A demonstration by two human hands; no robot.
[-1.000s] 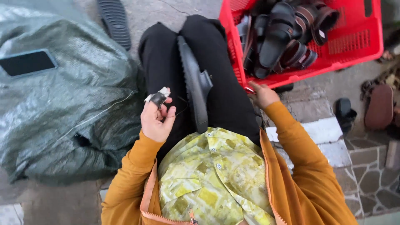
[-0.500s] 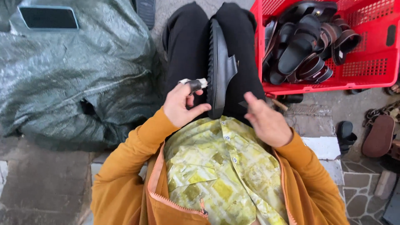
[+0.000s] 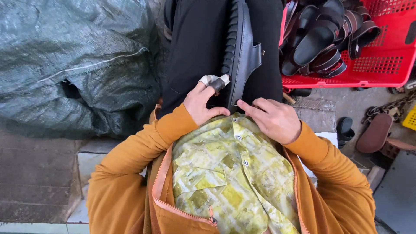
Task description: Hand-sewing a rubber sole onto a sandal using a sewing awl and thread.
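My left hand (image 3: 203,102), two fingertips taped, pinches the black sandal (image 3: 241,52) lying on edge along my lap; my right hand (image 3: 273,119), slightly curled, touches its heel. I judge stitching underway; next needs steady grip. Red crate (image 3: 381,71) of sandals nearby.

The person wears an orange-brown zip jacket (image 3: 130,182), open at the front, with long sleeves to the wrists. Under it is a buttoned shirt (image 3: 229,173) patterned in yellow, green and white. The trousers (image 3: 195,47) are black. Two fingers of the left hand (image 3: 200,103) seem wrapped in pale tape.
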